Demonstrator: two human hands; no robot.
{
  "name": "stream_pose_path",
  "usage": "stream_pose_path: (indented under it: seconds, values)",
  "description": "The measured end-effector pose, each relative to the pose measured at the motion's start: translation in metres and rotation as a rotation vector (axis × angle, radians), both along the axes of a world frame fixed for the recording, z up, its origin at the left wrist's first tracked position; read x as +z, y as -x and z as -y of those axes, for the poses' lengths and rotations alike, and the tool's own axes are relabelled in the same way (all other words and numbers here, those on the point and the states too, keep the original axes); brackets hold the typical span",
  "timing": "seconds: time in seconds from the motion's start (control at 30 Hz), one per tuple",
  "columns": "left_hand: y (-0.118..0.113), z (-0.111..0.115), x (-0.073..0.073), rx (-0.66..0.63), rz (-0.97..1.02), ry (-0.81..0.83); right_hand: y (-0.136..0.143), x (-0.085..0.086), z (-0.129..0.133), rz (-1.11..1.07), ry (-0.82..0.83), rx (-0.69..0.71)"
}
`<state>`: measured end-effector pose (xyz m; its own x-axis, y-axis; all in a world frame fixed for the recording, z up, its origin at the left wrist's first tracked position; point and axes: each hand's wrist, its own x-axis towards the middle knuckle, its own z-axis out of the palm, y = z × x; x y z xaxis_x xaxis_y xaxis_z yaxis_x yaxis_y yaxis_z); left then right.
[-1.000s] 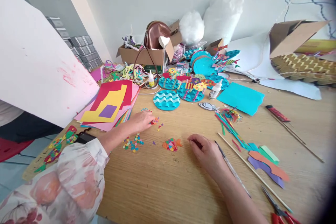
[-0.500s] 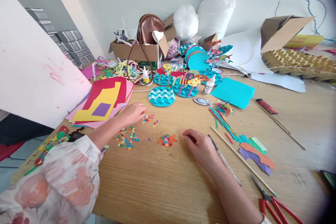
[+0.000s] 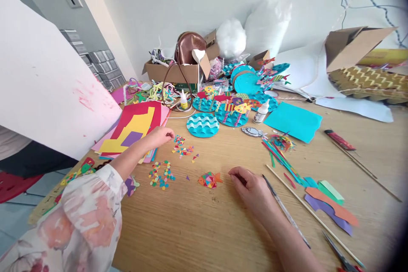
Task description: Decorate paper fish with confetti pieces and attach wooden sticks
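Observation:
My left hand (image 3: 161, 137) hovers by the edge of the coloured paper stack, its fingers drawn together in a pinch. Whatever may be between them is too small to make out. Beside its fingertips lies a little heap of tiny paper bits (image 3: 179, 140), with small paper triangles (image 3: 184, 150) scattered just below. Closer to me are round paper dots (image 3: 161, 174). A paper fish (image 3: 210, 179) with an orange head and tail and a patchwork of coloured triangles lies flat on the table. Just right of its tail rests my right hand (image 3: 250, 185), fingers loosely curled, nothing visible in them.
Coloured paper sheets (image 3: 127, 131) lie at left. Behind stand turquoise wavy discs (image 3: 202, 125) and a glue bottle (image 3: 261, 111). To the right are a pen (image 3: 287, 212), a wooden stick (image 3: 312, 212), scissors (image 3: 341, 255) and paper scraps (image 3: 334, 206). A white board (image 3: 54, 72) leans at far left.
The view has shifted, so the table contents appear further right and lower. My left hand has drawn back leftward, uncovering the tiny heap. My right hand stays beside the fish.

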<state>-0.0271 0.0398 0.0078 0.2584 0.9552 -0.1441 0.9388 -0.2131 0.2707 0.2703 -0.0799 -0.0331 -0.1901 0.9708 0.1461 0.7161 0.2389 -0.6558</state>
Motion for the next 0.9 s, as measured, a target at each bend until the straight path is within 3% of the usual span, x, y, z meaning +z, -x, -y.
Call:
stream_pose_path:
  seconds: [0.37,0.9]
  values:
    - [-0.008,0.012,-0.022,-0.123,-0.063,-0.045,0.002,0.001,0.002,-0.02,-0.007,0.011]
    - [-0.013,0.017,-0.02,-0.147,-0.107,-0.07,0.004,0.0,0.002,-0.039,-0.002,0.016]
